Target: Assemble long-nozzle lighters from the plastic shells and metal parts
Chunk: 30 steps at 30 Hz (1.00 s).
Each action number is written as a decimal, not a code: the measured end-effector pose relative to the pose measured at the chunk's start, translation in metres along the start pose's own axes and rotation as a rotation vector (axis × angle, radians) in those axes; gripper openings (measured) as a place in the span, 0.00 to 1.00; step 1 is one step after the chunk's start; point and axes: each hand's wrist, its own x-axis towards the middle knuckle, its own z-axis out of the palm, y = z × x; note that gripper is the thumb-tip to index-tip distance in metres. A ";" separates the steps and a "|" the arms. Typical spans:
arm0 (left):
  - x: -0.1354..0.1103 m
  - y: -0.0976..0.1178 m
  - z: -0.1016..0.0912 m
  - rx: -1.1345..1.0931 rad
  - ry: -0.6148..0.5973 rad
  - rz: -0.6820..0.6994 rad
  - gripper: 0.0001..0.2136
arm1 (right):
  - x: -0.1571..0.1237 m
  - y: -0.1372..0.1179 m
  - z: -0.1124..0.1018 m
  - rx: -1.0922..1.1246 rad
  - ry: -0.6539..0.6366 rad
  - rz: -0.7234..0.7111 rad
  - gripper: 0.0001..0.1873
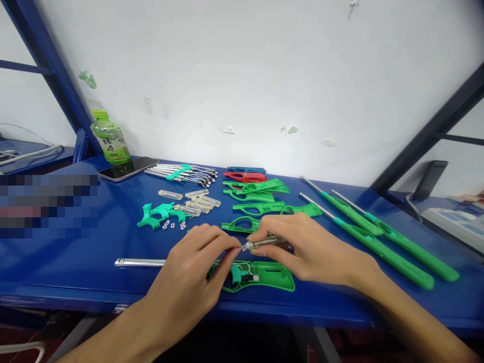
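Observation:
My right hand [291, 244] is closed around a clear lighter fuel tank [270, 242], its valve end pointing left. My left hand [206, 259] pinches a small white plastic clip [244, 247] right at that valve end. Below both hands lies a green lighter shell half [276, 275], its inside facing up, with a teal trigger [236, 274] and white wires in it. A metal lighter tube [139, 262] extends left from under my left hand; where it meets the shell is hidden.
Clear fuel tanks [198, 202], teal triggers [149, 217] and small white clips [173, 225] lie left of centre. Behind are metal tubes with wires [174, 172] and coloured shell halves [260, 207]. Green lighters [385, 252] lie right; a phone [128, 168] and bottle [109, 138] stand back left.

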 end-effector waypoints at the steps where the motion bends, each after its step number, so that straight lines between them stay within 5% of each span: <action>1: 0.000 0.000 0.000 -0.003 0.000 0.004 0.06 | 0.000 0.000 0.000 0.001 -0.001 0.000 0.05; 30: 0.002 0.001 0.000 0.018 0.001 0.052 0.06 | 0.000 -0.002 -0.001 -0.001 -0.005 0.006 0.05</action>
